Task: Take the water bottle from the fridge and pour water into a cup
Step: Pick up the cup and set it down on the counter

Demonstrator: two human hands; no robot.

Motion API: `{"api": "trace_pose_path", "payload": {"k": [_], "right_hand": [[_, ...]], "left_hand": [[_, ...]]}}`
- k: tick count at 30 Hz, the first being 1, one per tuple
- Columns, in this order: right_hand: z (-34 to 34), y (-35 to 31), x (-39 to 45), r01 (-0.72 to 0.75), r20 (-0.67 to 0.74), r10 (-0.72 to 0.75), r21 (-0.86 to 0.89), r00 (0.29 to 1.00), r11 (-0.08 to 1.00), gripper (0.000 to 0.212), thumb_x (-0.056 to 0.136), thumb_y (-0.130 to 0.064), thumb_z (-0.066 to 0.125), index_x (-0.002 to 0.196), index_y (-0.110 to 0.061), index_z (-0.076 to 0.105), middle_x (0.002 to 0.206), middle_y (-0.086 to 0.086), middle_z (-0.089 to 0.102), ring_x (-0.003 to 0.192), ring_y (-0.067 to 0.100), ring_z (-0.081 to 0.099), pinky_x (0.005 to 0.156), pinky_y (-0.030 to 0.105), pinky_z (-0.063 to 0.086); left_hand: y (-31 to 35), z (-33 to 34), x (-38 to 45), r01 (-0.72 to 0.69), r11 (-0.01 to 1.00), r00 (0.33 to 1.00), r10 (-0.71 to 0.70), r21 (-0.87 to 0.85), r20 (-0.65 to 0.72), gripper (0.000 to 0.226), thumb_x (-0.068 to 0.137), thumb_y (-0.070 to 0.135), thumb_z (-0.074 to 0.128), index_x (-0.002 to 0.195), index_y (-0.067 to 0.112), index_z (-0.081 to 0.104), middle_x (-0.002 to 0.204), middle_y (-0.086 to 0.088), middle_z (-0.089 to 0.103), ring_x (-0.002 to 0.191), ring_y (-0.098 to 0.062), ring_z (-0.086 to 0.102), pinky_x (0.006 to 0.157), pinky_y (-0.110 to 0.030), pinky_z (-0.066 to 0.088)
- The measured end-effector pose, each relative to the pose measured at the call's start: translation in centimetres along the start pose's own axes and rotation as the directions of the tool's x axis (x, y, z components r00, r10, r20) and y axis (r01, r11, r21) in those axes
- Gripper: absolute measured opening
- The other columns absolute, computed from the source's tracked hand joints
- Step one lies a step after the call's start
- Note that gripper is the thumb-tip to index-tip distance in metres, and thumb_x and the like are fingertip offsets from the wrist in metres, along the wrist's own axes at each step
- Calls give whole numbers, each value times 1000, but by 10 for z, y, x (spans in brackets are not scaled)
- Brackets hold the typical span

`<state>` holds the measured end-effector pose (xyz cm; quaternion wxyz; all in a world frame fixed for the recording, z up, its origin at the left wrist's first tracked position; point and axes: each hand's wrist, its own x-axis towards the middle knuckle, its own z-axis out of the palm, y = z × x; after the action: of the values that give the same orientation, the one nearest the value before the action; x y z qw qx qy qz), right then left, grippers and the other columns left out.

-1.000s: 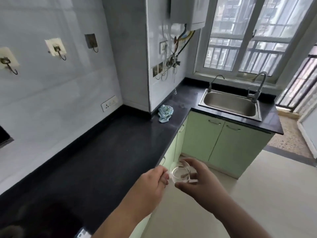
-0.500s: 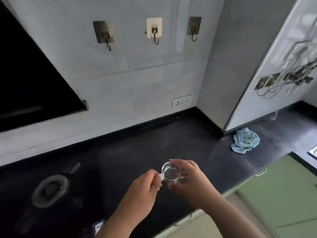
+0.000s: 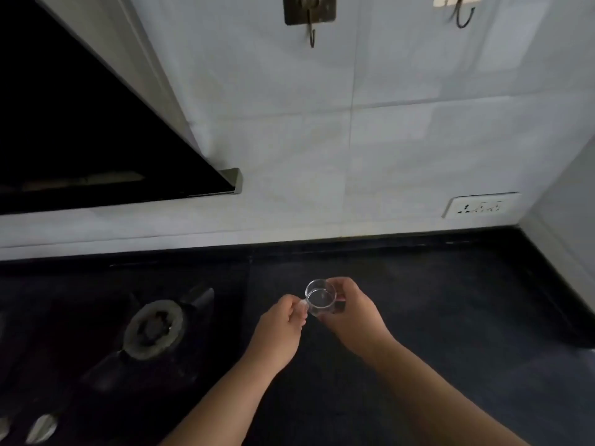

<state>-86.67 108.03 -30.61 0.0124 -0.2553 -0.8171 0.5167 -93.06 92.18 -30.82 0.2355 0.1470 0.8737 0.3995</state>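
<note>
Cup of clear glass sits low centre, left hand pinching its handle, right hand gripping its body above the table; setting it down probably comes next, bottle unseen.

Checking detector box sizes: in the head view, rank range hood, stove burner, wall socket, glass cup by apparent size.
1. range hood, by far the largest, cut off by the frame.
2. stove burner.
3. wall socket.
4. glass cup, held by both hands.

Socket and cup look close; the cup is nearer the camera, so that order is unsure.
</note>
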Motion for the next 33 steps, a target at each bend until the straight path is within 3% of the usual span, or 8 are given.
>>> {"api": "trace_pose_path", "payload": {"k": [7,11,15,23,27,30,32,33], "right_hand": [[44,5,87,92,170,-76,-93,982,991,55,80,-33,84,130,-33,61,128,-10,58,104,2,60,77,12,41],[69,5,126,116,212,-85,-143,974,983,44,84,-24,81,125,-24,66,122,-3,67,105,14,66,86,30,56],[94,5,158,136,249,-91,-170,964,976,63,89,-19,77,147,-19,53,134,-1,65,113,17,64,88,27,52],[127,17,193,75,217,-53,-93,975,993,66,89,-15,76,150,-22,49,139,-2,61,123,17,60,96,25,48],[125,18,197,54,226,-33,-87,974,995,74,89,-9,75,155,-23,43,148,-1,56,131,16,56,108,33,50],[106,18,187,21,215,-7,-64,977,998,82,91,-11,74,160,-25,31,160,1,42,141,19,48,109,33,47],[83,18,169,-6,144,15,-64,989,998,77,93,-17,73,158,-26,34,159,1,43,137,18,51,101,28,48],[68,18,157,-30,99,36,-56,994,998,74,93,-21,73,157,-27,36,157,0,45,135,18,52,100,28,49]], "left_hand": [[-42,-1,64,197,967,963,-221,-163,-151,26,107,45,44,102,29,64,99,7,72,96,-10,69,98,-42,57],[-62,-2,97,259,941,938,-299,-219,-176,24,107,40,44,108,28,64,103,4,70,98,-13,69,98,-42,57],[-79,-7,126,295,931,918,-339,-216,-204,22,107,36,42,112,29,62,104,3,69,98,-15,68,96,-44,58],[-99,-15,161,324,945,909,-325,-49,-260,20,105,19,45,117,26,60,100,0,68,91,-19,68,91,-46,60],[-97,-17,168,360,931,896,-362,-54,-256,22,105,20,47,123,24,58,98,-2,68,90,-20,69,90,-46,61],[-86,-15,157,391,911,871,-411,-127,-269,45,104,23,52,147,25,39,97,-1,67,88,-19,70,82,-42,62],[-73,-12,139,375,911,864,-411,-171,-290,69,101,16,59,157,27,21,102,1,66,88,-15,68,71,-32,57],[-65,-10,128,347,921,869,-386,-175,-309,71,99,14,62,156,26,22,109,1,64,91,-15,66,72,-31,56]]}}
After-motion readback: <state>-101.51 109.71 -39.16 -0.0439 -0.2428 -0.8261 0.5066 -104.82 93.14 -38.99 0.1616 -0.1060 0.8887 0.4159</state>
